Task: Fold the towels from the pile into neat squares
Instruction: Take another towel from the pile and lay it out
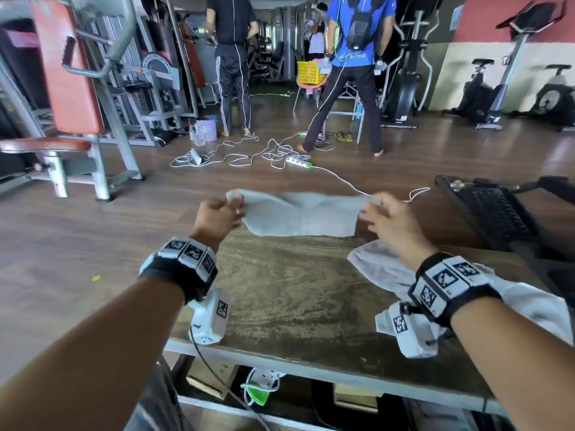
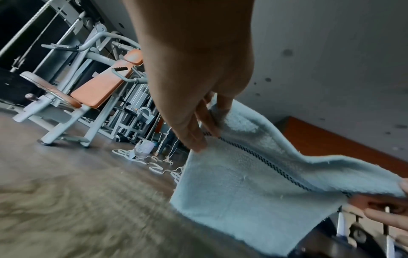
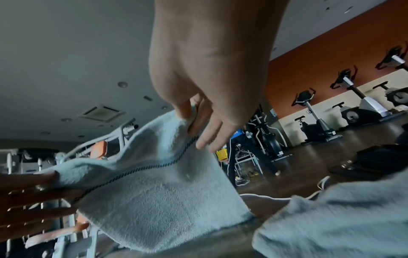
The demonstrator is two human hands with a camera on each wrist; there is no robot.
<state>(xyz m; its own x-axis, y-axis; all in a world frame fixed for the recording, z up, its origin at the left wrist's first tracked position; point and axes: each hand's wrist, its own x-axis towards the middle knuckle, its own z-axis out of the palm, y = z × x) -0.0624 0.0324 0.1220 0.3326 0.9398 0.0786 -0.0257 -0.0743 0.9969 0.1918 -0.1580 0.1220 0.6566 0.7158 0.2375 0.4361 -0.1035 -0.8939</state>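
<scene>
Pale grey-blue terry cloth, a small towel (image 1: 300, 217), is stretched in the air between two hands above the far edge of a dark wood-grain table (image 1: 289, 293). The left hand (image 1: 217, 217) pinches the towel's upper left corner between thumb and curled fingers; in the left wrist view the fingers (image 2: 194, 132) close over the doubled top edge, where a dark dashed line of stitching runs across the cloth. The right hand (image 1: 385, 219) pinches the upper right corner in the same way, and the right wrist view shows its fingertips (image 3: 205, 139) on the same stitched border. The towel appears folded over along its top, two layers hanging together, with the lower edge dropping to about the table's far rim; whether it touches the wood cannot be told. On the right side of the table, under the right forearm, lies a heap of lighter towels (image 1: 382, 269), loose and crumpled. Both wrists wear black bands with white marker blocks. Further right sits a black perforated platform (image 1: 491, 209). On the floor beyond the table white cables (image 1: 249, 154) lie tangled around a power strip, two people stand far off with their backs turned, and a yellow basket (image 1: 309, 73) rests on a chair between them.
</scene>
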